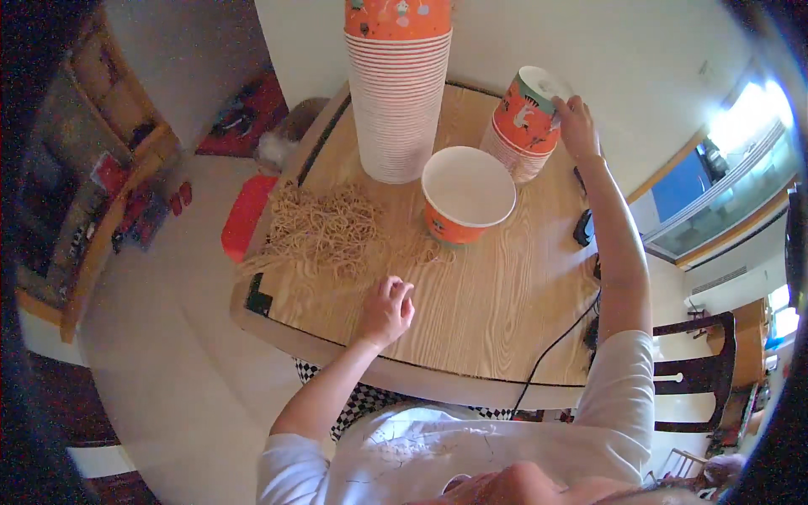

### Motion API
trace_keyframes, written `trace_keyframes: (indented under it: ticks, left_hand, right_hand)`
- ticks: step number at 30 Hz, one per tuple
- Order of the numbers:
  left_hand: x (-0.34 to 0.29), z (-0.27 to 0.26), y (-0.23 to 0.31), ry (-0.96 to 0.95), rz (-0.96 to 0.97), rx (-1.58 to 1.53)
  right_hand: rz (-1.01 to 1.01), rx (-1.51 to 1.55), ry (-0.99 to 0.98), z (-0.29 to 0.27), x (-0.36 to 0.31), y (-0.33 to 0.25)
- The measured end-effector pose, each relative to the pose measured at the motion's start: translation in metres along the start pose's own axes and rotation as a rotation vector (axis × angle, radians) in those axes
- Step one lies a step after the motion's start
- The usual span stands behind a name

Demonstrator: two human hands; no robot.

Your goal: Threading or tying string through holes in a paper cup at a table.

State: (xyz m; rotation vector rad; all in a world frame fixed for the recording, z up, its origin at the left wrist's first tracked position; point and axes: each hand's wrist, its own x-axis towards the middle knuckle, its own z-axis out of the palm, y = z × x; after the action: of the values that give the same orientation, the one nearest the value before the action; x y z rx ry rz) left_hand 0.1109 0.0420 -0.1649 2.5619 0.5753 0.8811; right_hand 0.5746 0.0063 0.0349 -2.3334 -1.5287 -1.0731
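An orange printed tub (527, 116) is being grasped at its upturned base by the fingers of the right hand (577, 128), while it is being borne by a short stack of inverted tubs (518, 156) toward the far right of the counter (505, 311). The left hand (390, 313) is being held over the near part of the counter with its fingers loosely curled; whether a thin strand is being pinched there cannot be told at this size. A much taller stack of inverted tubs (396, 109) is being carried at the far side, its upper end being cut off by the picture's edge. Between and nearer than the two stacks, an upright tub (468, 187) is being shown mouth up. A tangled heap of tan bands (324, 231) is being spread on the left, and a few loose bands (433, 251) are being seen just in front of the upright tub. As far as can be judged, much nesting is already being shown as done, while the upright tub is being left outside both stacks and the heap is being left unsorted.
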Motion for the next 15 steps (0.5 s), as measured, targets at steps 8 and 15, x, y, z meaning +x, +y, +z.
trace_keyframes:
  ticks: [8,15]
  left_hand:
    - [-0.001,0.001,0.001,-0.010,-0.025,-0.015]
    - [0.000,0.002,0.001,-0.017,-0.013,0.016]
  right_hand:
    - [-0.040,0.046,-0.001,0.004,-0.006,0.004]
    - [0.059,0.039,-0.154,0.020,-0.007,0.008]
